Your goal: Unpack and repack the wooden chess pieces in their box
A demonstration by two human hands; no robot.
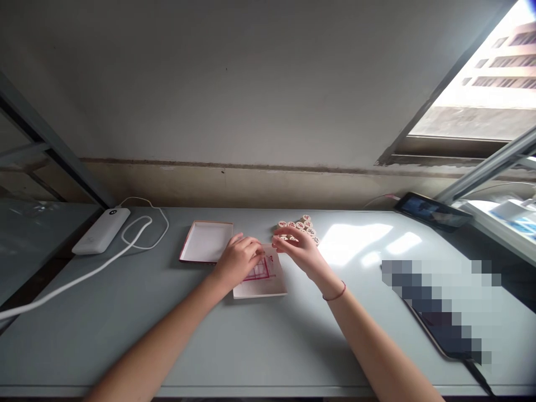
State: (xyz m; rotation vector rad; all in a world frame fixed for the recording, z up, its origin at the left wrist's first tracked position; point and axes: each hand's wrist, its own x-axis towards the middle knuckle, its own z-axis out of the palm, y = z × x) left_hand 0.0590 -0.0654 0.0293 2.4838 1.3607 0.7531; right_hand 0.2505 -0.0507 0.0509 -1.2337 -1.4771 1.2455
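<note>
My left hand (240,258) is over a shallow white box (262,289), its fingers loosely curved and slightly apart. Beneath it, a pale sheet with red grid lines (262,271) shows inside the box; whether the fingertips touch it is unclear. My right hand (299,248), with a thin red cord at the wrist, reaches over the box's far right corner. Thumb and fingers meet in a pinch there; anything between their tips is too small to make out. Just behind this hand, several round Chinese chess pieces (292,225) with red characters sit close together, partly hidden by it.
An open box lid (206,240), white inside, lies left of the box. Farther left are a white power bank (101,230) and its cable (98,272). At right lie a dark tablet-like device (435,315), partly blurred out, and a phone (433,211) leaning near the wall.
</note>
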